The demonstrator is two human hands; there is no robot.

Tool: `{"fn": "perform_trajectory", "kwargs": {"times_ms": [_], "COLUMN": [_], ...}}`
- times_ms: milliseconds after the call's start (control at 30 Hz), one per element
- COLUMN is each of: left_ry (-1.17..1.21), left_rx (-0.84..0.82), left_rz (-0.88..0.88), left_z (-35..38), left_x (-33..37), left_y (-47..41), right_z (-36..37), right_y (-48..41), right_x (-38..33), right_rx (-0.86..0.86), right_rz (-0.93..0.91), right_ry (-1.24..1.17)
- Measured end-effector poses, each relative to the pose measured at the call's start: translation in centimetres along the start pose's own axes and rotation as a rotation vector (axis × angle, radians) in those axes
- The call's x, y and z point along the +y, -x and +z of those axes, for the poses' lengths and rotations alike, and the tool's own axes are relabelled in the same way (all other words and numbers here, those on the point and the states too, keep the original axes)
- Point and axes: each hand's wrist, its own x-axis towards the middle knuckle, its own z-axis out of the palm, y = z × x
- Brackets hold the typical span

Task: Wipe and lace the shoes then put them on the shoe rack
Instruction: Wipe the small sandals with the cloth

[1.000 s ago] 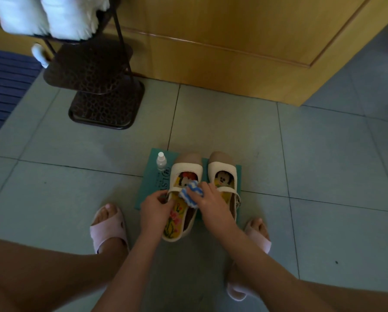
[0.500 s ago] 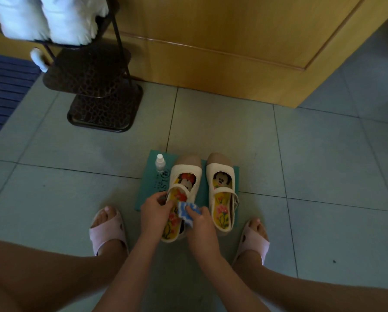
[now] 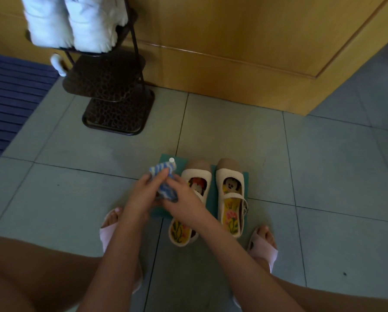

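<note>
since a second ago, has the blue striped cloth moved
Yes: the cloth has gone left, off the left shoe, and is now in front of the small bottle.

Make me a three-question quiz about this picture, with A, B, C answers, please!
1. Where are the chunky white sneakers?
A) on the floor tiles
B) on the top shelf of the dark metal shoe rack
C) on someone's feet

2. How many cream strap shoes with cartoon insoles stand on the teal mat?
A) one
B) two
C) four

3. What are the left hand and right hand doing?
A) tying laces
B) resting empty
C) holding the blue-and-white striped cloth together

Answers:
1 B: the sneakers sit on top of the rack.
2 B: one pair stands side by side.
3 C: fingers of both hands grip the cloth.
</note>
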Motion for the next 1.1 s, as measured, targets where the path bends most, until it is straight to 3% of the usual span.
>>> {"fn": "perform_trajectory", "kwargs": {"times_ms": [67,167,267,367,567,733,800,900,967,1100], "left_ry": [-0.007,-0.018,-0.304,-0.471,-0.513,-0.579,-0.557,-0.562,-0.648,-0.599], "left_rx": [0.111,0.176,0.262,0.248,0.087,0.302,0.222,0.007,-0.049,-0.085], "left_rz": [0.034,0.002,0.059,0.15,0.19,0.315,0.225,-0.047,-0.073,-0.043], "left_z": [-0.9,-2.0,-2.0,-1.1,-1.1,-1.7,-1.3,-0.3,-0.1,-0.6], "left_x": [-0.7,-2.3,-3.7,-4.5,-4.7,-4.0,-4.2,-5.2,-5.8,-6.9], "left_y": [-0.8,-2.1,-2.9,-3.1,-4.0,-1.7,-0.2,1.5,2.5,2.9], "right_z": [0.0,-1.1,-2.1,-2.4,-3.2,-2.2,-0.8,1.0,1.3,1.2], "right_y": [-0.1,1.5,3.9,5.2,6.1,7.2,7.9,8.7,8.9,9.3], "right_x": [0.0,1.4,3.3,4.6,5.2,5.5,5.6,6.1,6.3,6.6], "right_rx": [-0.049,0.1,0.228,0.309,0.399,0.359,0.325,0.363,0.391,0.331], "right_rz": [0.035,0.141,0.159,0.161,0.106,0.157,0.191,0.193,0.175,0.141], "right_ry": [-0.051,-0.154,-0.173,-0.199,-0.162,-0.102,-0.064,-0.034,-0.022,-0.011]}}
